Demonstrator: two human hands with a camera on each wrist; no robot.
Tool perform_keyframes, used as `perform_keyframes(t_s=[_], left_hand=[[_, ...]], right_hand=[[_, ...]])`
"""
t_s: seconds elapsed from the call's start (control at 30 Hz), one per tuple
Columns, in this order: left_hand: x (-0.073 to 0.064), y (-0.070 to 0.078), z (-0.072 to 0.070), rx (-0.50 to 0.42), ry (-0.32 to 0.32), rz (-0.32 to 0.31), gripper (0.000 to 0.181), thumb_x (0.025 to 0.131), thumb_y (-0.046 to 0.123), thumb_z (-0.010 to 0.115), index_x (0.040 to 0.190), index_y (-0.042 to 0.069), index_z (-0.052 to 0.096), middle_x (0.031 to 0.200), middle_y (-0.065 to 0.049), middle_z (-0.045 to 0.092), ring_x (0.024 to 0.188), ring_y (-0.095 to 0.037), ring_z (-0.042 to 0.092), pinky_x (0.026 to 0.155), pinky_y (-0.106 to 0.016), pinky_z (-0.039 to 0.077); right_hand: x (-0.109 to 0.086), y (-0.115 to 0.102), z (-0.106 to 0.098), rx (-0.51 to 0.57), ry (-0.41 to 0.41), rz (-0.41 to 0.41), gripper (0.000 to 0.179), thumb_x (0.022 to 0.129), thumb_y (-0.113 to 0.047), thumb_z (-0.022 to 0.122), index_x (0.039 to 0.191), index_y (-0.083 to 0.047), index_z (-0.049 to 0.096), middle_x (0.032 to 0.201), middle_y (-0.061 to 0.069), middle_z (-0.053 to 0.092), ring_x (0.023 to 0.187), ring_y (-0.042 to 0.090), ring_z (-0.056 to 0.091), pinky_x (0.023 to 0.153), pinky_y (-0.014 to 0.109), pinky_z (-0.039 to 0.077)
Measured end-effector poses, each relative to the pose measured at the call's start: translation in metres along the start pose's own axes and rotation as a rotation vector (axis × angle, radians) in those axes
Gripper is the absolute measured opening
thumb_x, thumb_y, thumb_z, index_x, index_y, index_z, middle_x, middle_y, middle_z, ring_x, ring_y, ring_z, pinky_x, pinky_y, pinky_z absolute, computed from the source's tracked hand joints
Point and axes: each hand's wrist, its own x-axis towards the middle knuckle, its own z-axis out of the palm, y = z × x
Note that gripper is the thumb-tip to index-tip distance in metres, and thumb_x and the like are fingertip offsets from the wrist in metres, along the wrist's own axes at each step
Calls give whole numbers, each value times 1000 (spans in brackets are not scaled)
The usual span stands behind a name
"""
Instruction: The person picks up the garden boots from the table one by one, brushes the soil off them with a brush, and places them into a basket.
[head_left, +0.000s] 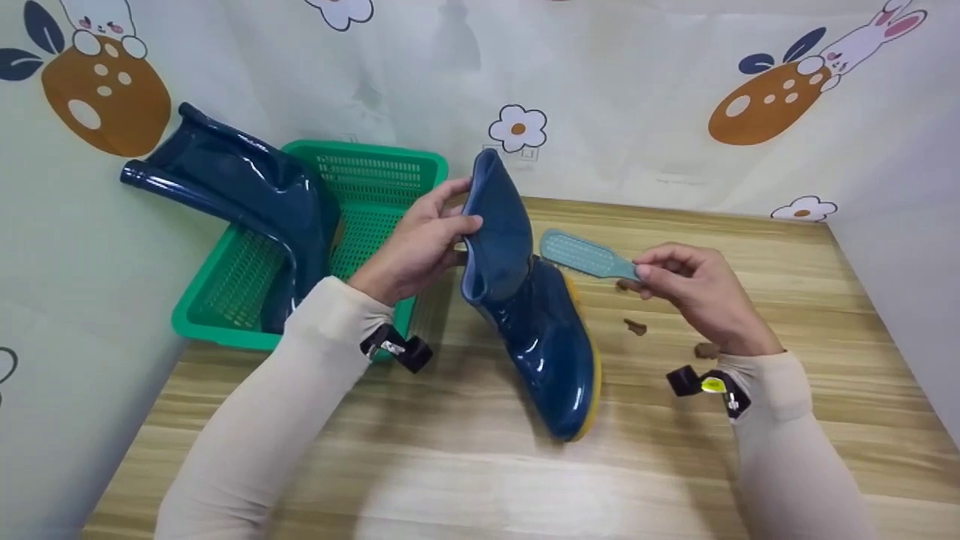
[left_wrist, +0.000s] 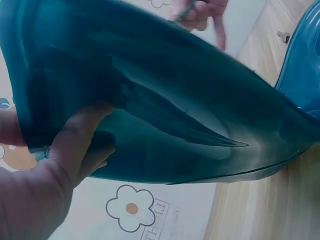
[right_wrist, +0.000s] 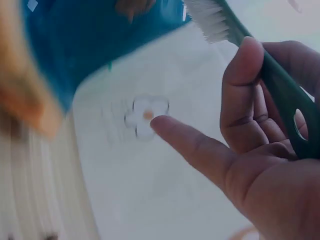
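Observation:
My left hand [head_left: 420, 244] grips the top of a dark blue rubber boot [head_left: 559, 360], with the thumb on one side of the opening and the fingers on the other. The boot leans, its yellow-edged sole facing right and its toe pointing toward me. In the left wrist view, the boot's shaft [left_wrist: 200, 115] is creased and squeezed at the cuff. My right hand [head_left: 697, 292] pinches the handle of a green brush [head_left: 581, 253]. The brush's head is close beside the shaft. White bristles [right_wrist: 207, 20] show in the right wrist view.
A matching blue boot [head_left: 240, 169] leans in a green plastic basket [head_left: 367, 146] at the left, its shaft jutting past the rim. Small brown lumps [head_left: 635, 326] lie on the wooden table [head_left: 465, 465], right of the gripped boot. A patterned wall covering [head_left: 615, 90] stands behind.

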Motion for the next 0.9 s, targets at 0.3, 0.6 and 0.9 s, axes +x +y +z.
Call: perform_keyframes(t_s=[0.3,0.6,0.9], left_hand=[[0,-2,2,-51,48,22,51,94,-5,39,141,10,29,128,-18,52,106,-31,59,77,-41,53],[-1,-3,2,-54,55,28,50,93,-5,39,140,10,30,128,-19,52,104,-31,60,77,-40,53],[-2,-4,2,-44,68,27,49,93,-5,39,139,10,30,127,-18,53,104,-30,60,78,-41,53]], right_hand=[[6,6,8,-31,-8,65,16,86,-9,66,97,3,65,84,11,68,74,16,65,68,24,53],[4,1,2,-136,42,-3,21,87,-12,65,98,6,65,83,11,67,70,15,64,67,25,53],[4,13,2,-258,42,59,24,87,-16,65,99,5,65,82,5,68,71,16,62,68,25,52]])
